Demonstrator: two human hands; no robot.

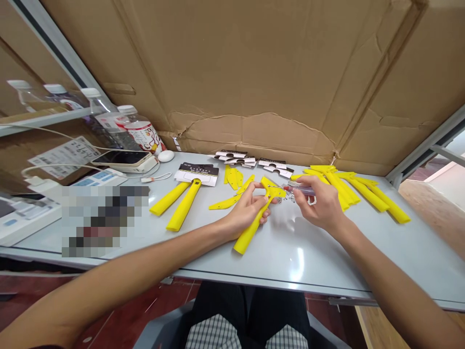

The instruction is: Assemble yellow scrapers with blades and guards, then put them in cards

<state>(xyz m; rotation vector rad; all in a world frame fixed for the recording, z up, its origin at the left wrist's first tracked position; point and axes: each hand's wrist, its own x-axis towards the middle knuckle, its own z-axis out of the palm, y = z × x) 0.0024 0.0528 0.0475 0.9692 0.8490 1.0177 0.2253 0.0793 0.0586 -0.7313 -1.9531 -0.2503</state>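
A yellow tool with a long handle (249, 234) is held in my left hand (246, 213), its fingers wrapped round the neck below the head. My right hand (321, 199) is closed on a screwdriver with a clear reddish handle (307, 190). The driver's thin metal shaft reaches left to the tool's yellow head. Small metal screws (289, 197) lie on the table between the hands. Flat yellow pieces (232, 178) rest behind my left hand. To the right, several yellow handles (370, 194) lie in a pile.
Two yellow tools with a black-and-white card (198, 174) lie left of centre. More cards (278, 167) are stacked at the back. A phone (125, 158), bottles (140, 128) and a white power strip (32, 218) stand at the left. Cardboard (232, 72) walls the back.
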